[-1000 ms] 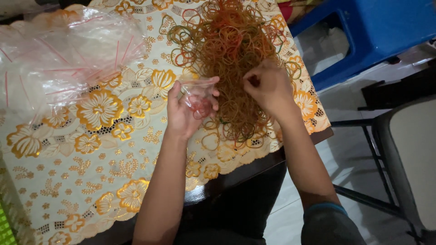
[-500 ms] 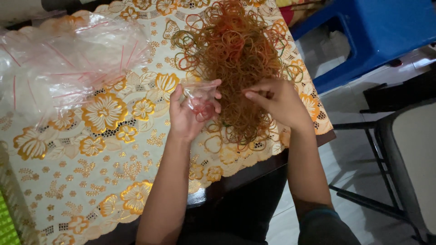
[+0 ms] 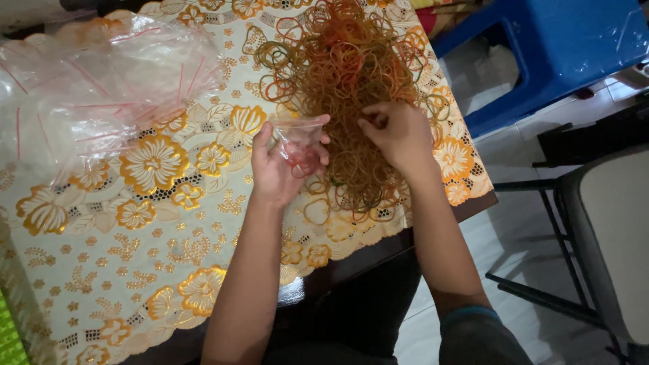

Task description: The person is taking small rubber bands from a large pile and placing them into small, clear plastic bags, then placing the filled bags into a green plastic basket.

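Left hand (image 3: 274, 169) raised just above the worktop (image 3: 169, 250), grip closed on a small clear bag (image 3: 299, 143) with a few red rubber bands inside, mouth of the bag turned toward the far edge. Right hand (image 3: 399, 135) resting on the near side of a heap of rubber bands (image 3: 345, 74), fingers curled and pinched narrow in the tangle; whether a band is caught between the fingertips cannot be told. Bag and right hand near each other, not touching.

Heap piled along the worktop's right edge, reaching from the far edge down toward the near right corner, mostly orange and brown loops with some green and red; loose strands spilling under the right wrist and behind the small bag. Over the far left corner, a crumpled pile of clear bags with red strips (image 3: 94, 88), well apart from both hands. Nothing between the two hands but the fringe of the heap.

Worktop covered by a cream cloth with gold and orange flowers (image 3: 152, 162), scalloped hem hanging over a dark wooden edge (image 3: 351, 263) at the near side. Beyond the right edge, a blue plastic stool (image 3: 561, 47) on a pale tiled floor (image 3: 520, 230), and a chair with a dark metal frame and grey seat (image 3: 608, 230) at the right. Dark lap below the near edge.
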